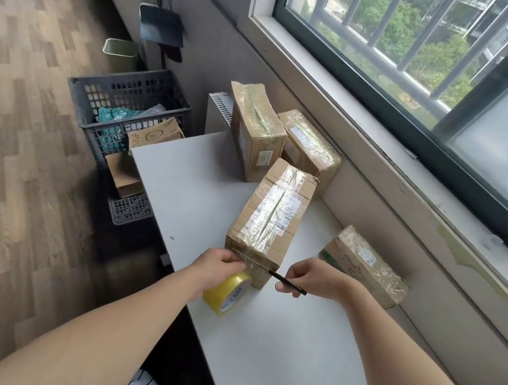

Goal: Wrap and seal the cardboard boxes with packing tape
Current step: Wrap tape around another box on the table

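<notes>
Pale wood flooring [21, 117] runs along the left, and a barred window [439, 55] fills the upper right above a white desk [196, 202]. At the desk's centre lies a long cardboard box [270, 215], taped along its top seam, its near end towards the person. The left hand [219, 264] is at that end's 7 o'clock corner, its fingers [234, 258] curled and pinching a clear tape strip [250, 253] that comes off the box. Just under this hand a yellow tape roll [224, 292] sits at the desk edge; whether the hand touches it cannot be told. The right hand [308, 278], at the box's 5 o'clock, has its fingers closed round a slim black tool [288, 281] whose thin metal tip reaches towards the left hand along the box's near face. Two taped boxes [253, 131] [309, 148] stand at 12 o'clock, touching each other. Another taped box [365, 263] lies at 3 o'clock by the wall. A dark plastic crate [130, 96] holding cardboard stands on the floor at 10 o'clock.
</notes>
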The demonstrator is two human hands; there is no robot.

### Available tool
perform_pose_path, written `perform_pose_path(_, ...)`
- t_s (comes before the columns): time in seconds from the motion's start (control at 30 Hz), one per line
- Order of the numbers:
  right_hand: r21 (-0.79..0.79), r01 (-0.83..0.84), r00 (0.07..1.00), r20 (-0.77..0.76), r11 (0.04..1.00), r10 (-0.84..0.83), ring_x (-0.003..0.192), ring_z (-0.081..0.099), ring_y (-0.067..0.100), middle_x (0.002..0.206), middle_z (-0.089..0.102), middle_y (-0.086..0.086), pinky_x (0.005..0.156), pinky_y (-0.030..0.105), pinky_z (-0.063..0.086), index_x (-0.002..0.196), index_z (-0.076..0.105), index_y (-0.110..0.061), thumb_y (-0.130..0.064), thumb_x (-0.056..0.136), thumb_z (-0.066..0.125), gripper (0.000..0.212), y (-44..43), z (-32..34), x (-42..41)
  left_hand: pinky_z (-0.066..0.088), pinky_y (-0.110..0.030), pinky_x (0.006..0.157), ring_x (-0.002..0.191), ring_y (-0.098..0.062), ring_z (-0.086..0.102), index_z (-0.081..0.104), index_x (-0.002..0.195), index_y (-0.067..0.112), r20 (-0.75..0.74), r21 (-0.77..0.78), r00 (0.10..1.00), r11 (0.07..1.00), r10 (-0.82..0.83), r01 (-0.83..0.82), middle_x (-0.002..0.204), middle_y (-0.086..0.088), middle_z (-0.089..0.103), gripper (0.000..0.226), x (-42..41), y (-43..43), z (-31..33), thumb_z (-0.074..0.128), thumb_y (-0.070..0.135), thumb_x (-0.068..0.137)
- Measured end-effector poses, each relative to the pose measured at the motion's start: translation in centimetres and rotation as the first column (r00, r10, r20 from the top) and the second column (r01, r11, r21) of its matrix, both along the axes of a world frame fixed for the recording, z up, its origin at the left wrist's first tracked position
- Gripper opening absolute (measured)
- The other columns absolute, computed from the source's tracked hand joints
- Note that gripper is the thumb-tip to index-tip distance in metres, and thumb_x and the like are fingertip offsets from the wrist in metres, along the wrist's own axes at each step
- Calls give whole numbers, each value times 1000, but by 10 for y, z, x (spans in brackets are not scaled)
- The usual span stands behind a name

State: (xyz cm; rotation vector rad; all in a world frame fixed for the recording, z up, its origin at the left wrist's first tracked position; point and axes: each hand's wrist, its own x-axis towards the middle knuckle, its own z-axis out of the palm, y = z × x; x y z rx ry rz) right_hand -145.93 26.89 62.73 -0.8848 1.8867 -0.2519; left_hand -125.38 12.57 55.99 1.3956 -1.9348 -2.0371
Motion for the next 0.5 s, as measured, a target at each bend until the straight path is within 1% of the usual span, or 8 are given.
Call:
perform_pose_path(0.1, -7, 9, 1000, 1, 1000, -9, 72, 60, 2, 73, 71, -9, 79, 23, 46, 85, 75, -16, -54, 80, 82, 39, 3, -1, 1, 49, -27, 80, 100, -16, 62, 73, 101, 23, 13, -15, 1000, 1000, -22, 22, 106, 3, 69, 12, 0, 1, 4, 73, 34, 95)
perform_pose_path(0.17, -16, 11, 1000, -3, 1000, -11, 70, 59, 2, 71, 71, -9, 80, 26, 45, 82, 74, -18, -54, 78, 83, 37, 4, -2, 2, 48, -25, 77, 93, -14, 61, 73, 100, 23, 23, -30, 999, 999, -33, 34, 103, 3, 69, 11, 1, 2, 6, 73, 33, 95)
perform_pose_path(0.23, -18, 16, 1000, -21, 1000, -17, 70, 59, 2, 70, 71, -8, 79, 27, 45, 80, 74, -17, -55, 77, 83, 39, 5, -2, 3, 48, -24, 73, 90, -13, 61, 74, 100, 22, 39, -35, 997, 998, -60, 61, 101, 3, 68, 12, 3, 2, 9, 73, 33, 95)
perform_pose_path(0.33, 0, 25, 997, -67, 1000, -25, 72, 59, 5, 68, 71, -9, 78, 29, 44, 74, 71, -23, -58, 76, 83, 37, 6, -5, 4, 48, -22, 75, 94, -12, 61, 75, 107, 17, 121, -54, 963, 967, -243, 250, 104, 4, 68, 19, 10, 7, 8, 74, 31, 95)
perform_pose_path(0.37, 15, 16, 996, -83, 1000, -14, 72, 59, 6, 67, 71, -9, 76, 29, 43, 74, 71, -24, -59, 76, 83, 37, 7, -7, 5, 49, -22, 77, 96, -12, 61, 76, 108, 17, 126, -28, 959, 965, -255, 260, 106, 3, 69, 20, 14, 10, 6, 73, 31, 95)
perform_pose_path(0.47, 83, -29, 989, -146, 996, 41, 73, 59, 5, 69, 72, -9, 71, 27, 42, 81, 74, -19, -60, 77, 81, 41, 12, -15, 14, 53, -30, 85, 99, -17, 63, 76, 107, 21, 68, 77, 982, 982, -178, 173, 110, -1, 70, 19, 20, 14, 6, 72, 35, 95)
perform_pose_path(0.5, 109, -42, 981, -186, 993, 62, 73, 58, 5, 71, 73, -9, 68, 26, 42, 84, 75, -17, -60, 78, 79, 43, 15, -20, 17, 53, -30, 84, 98, -17, 63, 76, 106, 21, 63, 74, 980, 980, -188, 183, 110, -1, 70, 18, 21, 13, 5, 72, 35, 95)
